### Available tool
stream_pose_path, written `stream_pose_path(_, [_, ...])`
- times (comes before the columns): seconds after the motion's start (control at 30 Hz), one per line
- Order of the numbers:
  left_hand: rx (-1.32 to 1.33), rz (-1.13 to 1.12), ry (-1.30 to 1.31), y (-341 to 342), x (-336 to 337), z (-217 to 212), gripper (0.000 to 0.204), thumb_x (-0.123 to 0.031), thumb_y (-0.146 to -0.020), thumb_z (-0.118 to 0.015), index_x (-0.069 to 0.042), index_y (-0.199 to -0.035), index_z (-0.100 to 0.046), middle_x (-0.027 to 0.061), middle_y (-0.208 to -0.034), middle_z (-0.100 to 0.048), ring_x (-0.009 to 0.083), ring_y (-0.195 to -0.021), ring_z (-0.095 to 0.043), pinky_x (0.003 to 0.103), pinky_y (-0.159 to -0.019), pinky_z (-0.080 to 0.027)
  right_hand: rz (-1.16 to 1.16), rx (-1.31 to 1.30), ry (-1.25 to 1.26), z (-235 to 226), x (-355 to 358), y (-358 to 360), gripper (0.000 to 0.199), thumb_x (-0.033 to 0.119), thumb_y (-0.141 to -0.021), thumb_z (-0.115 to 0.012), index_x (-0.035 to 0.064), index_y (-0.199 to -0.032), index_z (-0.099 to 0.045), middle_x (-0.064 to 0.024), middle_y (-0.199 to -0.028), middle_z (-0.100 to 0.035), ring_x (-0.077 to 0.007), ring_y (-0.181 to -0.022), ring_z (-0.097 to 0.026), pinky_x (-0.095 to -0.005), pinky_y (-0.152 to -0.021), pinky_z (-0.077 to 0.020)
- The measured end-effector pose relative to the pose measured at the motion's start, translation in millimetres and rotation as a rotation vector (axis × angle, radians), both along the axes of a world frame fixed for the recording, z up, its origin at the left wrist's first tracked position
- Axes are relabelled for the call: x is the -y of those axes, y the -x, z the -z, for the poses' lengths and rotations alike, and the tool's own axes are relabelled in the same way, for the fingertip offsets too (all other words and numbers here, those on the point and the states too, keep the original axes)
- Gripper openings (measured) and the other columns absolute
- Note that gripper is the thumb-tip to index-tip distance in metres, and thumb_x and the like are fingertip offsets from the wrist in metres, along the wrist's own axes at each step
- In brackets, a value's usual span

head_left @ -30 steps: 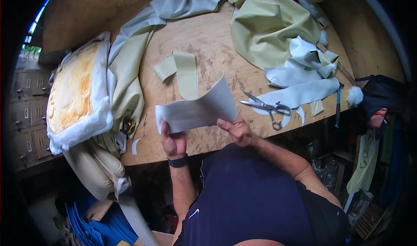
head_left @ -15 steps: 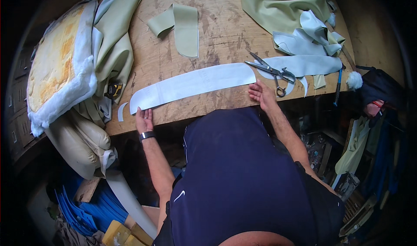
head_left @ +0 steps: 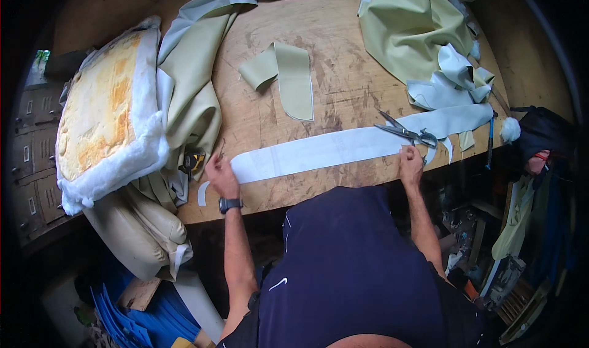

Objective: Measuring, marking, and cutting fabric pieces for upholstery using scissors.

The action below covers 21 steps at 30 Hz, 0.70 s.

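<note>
A long white strip of upholstery material (head_left: 313, 154) lies along the table's near edge, slightly bowed. At its left end, my left hand (head_left: 222, 177) has its fingers bent in against the corner, gripping it. My right hand (head_left: 411, 166) pinches the strip's near edge towards the right end. Just beyond that hand, black-handled scissors (head_left: 408, 132) rest with their blades parted, partly over the strip's right end and another white piece (head_left: 457, 119). Next to my left hand lies a small curved white offcut (head_left: 202, 193).
A tan strip (head_left: 296, 81) lies folded on the wooden table (head_left: 343, 53). Tan sheets (head_left: 187, 99) are heaped left, with more cloth (head_left: 411, 29) at the far right. A padded foam cushion (head_left: 101, 105) stands left, near a tape measure (head_left: 194, 161). A blue-handled tool (head_left: 490, 140) overhangs the right edge.
My view has shifted, so the table sits lower and further right. My left hand has moved up beside the strip's end and bent its fingers; my right hand has closed. The strip now reaches the scissors.
</note>
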State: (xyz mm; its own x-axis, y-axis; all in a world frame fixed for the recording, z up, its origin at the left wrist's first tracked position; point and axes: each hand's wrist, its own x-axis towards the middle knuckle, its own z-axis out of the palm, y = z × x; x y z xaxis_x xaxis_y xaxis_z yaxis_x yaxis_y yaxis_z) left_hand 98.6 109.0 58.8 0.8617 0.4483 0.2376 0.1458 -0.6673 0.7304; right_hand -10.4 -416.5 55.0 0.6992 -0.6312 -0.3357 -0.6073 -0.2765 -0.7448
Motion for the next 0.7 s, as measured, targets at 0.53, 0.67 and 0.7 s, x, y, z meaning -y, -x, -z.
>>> stream_pose_path(0.53, [-0.606,0.542,-0.202,-240.3,169.9,21.8,0.050,-0.039,-0.079,-0.079,-0.001,-0.108,-0.065,0.0205,-0.108,-0.063,0.0359,-0.100,-0.061,0.043,-0.091,-0.048,-0.043,0.243,0.659,-43.0,106.7,-39.4,0.017,0.007,-0.089,-0.060,0.0041,-0.103,-0.069,-0.0131,-0.102,-0.069,-0.0340,-0.094,-0.064,-0.0412,-0.083,-0.0512])
stream_pose_path(0.67, [-0.317,0.541,-0.157,-256.5,155.7,16.3,0.055,-0.026,-0.083,-0.075,0.002,-0.126,-0.055,0.0236,-0.116,-0.062,0.0357,-0.105,-0.061,0.041,-0.095,-0.048,-0.394,0.410,0.905,-40.4,130.2,-83.0,0.020,0.003,-0.081,-0.062,0.0081,-0.098,-0.071,-0.0106,-0.099,-0.067,-0.0320,-0.102,-0.061,-0.0421,-0.088,-0.0475])
stream_pose_path(0.7, [-0.192,0.517,-0.209,-254.1,158.4,3.9,0.060,-0.022,-0.084,-0.074,0.004,-0.133,-0.050,0.0245,-0.122,-0.061,0.0360,-0.111,-0.060,0.041,-0.099,-0.046,-0.547,0.183,0.943,-41.0,131.6,-90.0,0.021,0.006,-0.079,-0.064,0.0112,-0.098,-0.072,-0.0087,-0.102,-0.066,-0.0302,-0.107,-0.058,-0.0429,-0.092,-0.0447])
